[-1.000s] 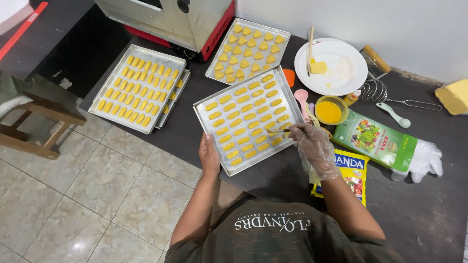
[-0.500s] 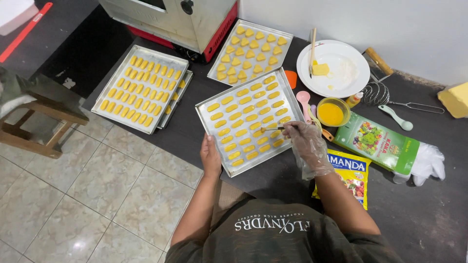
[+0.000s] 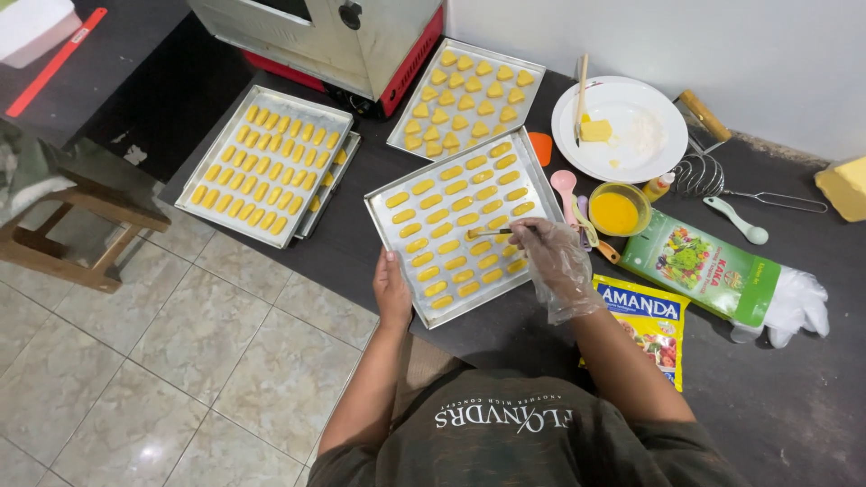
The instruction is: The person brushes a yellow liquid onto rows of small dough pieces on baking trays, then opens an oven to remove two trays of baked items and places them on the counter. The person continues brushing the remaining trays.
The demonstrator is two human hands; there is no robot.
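While the dark counter (image 3: pixel 812 397) fills the right of the frame and pale floor tiles (image 3: pixel 180 361) the lower left, an oven (image 3: pixel 334 36) stands at the top centre. 3 trays of yellow dough pieces lie before it: 1 at upper left (image 3: pixel 203 206), 1 at top centre (image 3: pixel 532 70), and the middle tray (image 3: pixel 392 236), which juts past the counter edge. Right of that sit a white plate (image 3: pixel 654 149) and a small bowl of yolk (image 3: pixel 619 209), just beside the tray.

Left hand (image 3: pixel 392 290) grips the middle tray's near rim. Right hand (image 3: pixel 555 261), in a clear glove, pinches a thin brush (image 3: pixel 490 234) whose tip rests on a dough piece (image 3: pixel 478 234) at the tray's centre.

Judged from here, the overhanging tray could tip if the left hand lets go. A heavy brush stroke might dent the soft dough, and a sleeve or wrist reaching back could knock the bowl.
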